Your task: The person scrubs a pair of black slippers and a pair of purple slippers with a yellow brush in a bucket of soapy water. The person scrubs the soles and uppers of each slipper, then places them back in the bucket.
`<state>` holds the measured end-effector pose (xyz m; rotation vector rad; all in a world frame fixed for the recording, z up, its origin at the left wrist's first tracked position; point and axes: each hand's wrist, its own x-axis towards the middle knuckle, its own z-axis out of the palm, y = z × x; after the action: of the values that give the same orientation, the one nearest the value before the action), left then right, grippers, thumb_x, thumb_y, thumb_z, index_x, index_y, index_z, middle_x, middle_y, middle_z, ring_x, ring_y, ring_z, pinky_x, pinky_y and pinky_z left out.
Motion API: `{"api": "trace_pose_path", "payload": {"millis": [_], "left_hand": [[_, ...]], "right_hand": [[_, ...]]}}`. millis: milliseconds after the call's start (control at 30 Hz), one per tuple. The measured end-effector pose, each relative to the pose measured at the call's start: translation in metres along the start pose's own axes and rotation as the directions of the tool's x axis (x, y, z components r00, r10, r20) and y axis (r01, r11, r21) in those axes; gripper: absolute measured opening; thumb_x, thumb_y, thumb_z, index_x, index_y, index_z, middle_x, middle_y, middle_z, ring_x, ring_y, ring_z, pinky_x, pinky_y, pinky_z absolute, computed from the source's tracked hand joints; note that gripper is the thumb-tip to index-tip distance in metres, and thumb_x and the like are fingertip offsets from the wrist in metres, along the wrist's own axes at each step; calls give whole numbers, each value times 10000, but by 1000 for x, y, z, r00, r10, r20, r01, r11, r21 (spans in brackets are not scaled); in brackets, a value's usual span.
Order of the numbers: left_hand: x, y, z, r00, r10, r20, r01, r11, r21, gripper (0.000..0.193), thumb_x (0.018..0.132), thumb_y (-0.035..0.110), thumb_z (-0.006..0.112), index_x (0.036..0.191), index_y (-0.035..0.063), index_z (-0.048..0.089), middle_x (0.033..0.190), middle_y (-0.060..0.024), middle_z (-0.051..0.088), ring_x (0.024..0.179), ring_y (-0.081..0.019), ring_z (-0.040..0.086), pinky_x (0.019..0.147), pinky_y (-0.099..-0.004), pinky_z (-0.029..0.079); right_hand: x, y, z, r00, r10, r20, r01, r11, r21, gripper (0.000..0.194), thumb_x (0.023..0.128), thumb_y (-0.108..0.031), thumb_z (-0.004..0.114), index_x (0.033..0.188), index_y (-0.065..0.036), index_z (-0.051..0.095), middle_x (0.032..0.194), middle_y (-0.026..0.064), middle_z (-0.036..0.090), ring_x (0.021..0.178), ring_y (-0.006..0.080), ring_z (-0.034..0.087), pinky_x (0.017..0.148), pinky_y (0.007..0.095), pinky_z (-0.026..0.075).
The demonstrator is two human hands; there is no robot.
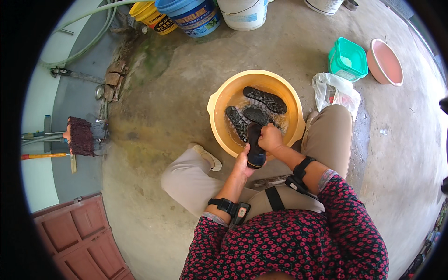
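Note:
A dark shoe (255, 147) is held over the near edge of a yellow plastic basin (217, 134). My left hand (244, 161) grips its near end from the left and below. Against the shoe's right side my right hand (271, 138) is closed; whether it holds a small tool is hidden. Several black shoes lie in sudsy water: one with its tread up (265, 99) at the top right, another treaded one (237, 122) at the left, and a dark piece (256, 116) between them.
Right of the basin are a clear plastic bag (336, 91), a green square tub (348, 60) and a pink basin (385, 63). Blue (190, 19), yellow (154, 17) and white (243, 14) buckets stand at the top. A broom (81, 136) leans at the left wall.

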<state>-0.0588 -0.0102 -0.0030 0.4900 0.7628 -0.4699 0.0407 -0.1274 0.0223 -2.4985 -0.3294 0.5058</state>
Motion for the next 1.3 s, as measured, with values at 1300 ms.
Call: {"api": "trace_pose_path", "payload": {"millis": [1300], "left_hand": [[-15, 26, -1, 956, 263, 132, -271, 962, 39, 483, 950, 416, 389, 1379, 198, 349, 1198, -76, 565, 956, -259, 614, 713, -445, 527]], "right_hand": [[-18, -24, -58, 935, -346, 76, 354, 914, -197, 312, 597, -173, 707, 832, -18, 571, 857, 156, 575, 711, 325, 641, 631, 405, 527]]}}
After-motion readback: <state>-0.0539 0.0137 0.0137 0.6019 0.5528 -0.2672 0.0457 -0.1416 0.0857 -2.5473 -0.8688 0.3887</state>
